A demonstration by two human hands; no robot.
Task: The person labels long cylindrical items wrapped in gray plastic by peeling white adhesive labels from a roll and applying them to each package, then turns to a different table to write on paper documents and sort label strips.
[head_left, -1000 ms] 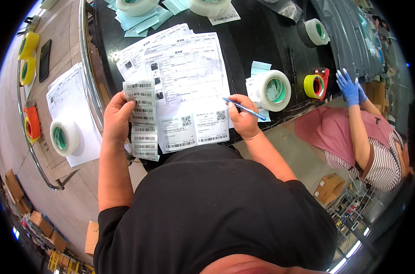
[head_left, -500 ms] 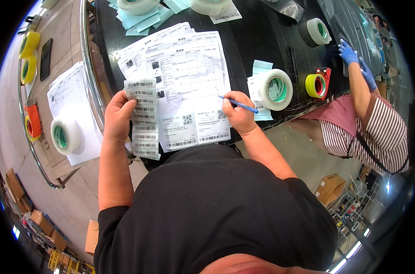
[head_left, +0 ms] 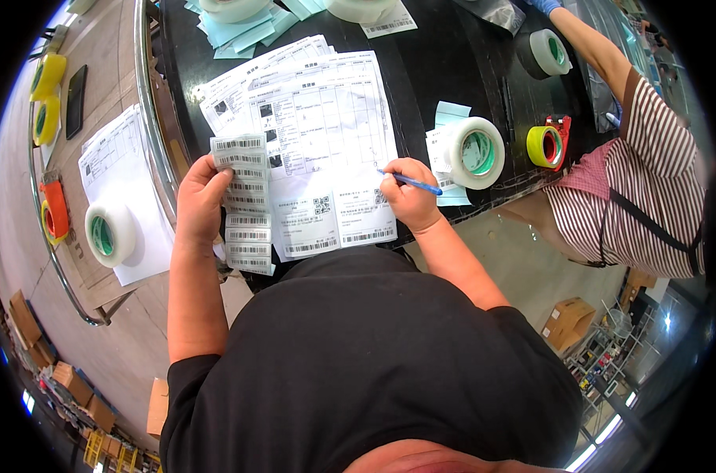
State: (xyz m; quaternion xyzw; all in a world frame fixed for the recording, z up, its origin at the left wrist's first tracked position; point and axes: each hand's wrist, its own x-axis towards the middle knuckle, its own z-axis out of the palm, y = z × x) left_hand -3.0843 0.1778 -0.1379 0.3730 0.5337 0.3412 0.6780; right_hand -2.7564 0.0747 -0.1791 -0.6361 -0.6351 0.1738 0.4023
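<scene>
My left hand (head_left: 202, 195) pinches the left edge of a strip of barcode labels (head_left: 247, 206), thumb on top. The strip lies over the left side of several printed sheets (head_left: 330, 110) spread on the black table (head_left: 444, 47). My right hand (head_left: 409, 193) is closed around a blue pen (head_left: 417, 184), its tip at the lower right of the top sheet. Just below the pen sit two shipping labels (head_left: 310, 225) with square codes and barcodes. Beside my right hand, a roll of clear tape (head_left: 474, 154) rests on pale blue slips.
A red tape dispenser with yellow tape (head_left: 545, 147) stands at the right; another tape roll (head_left: 548, 53) is behind it. A co-worker in a striped top (head_left: 649, 189) reaches over the table's right end. Left, past a metal rail (head_left: 146, 94), lie papers, tape rolls and a phone (head_left: 76, 102).
The co-worker at the right has shifted forward and reaches a gloved hand farther across the table. My hands, the pen and the label strip stay nearly in place.
</scene>
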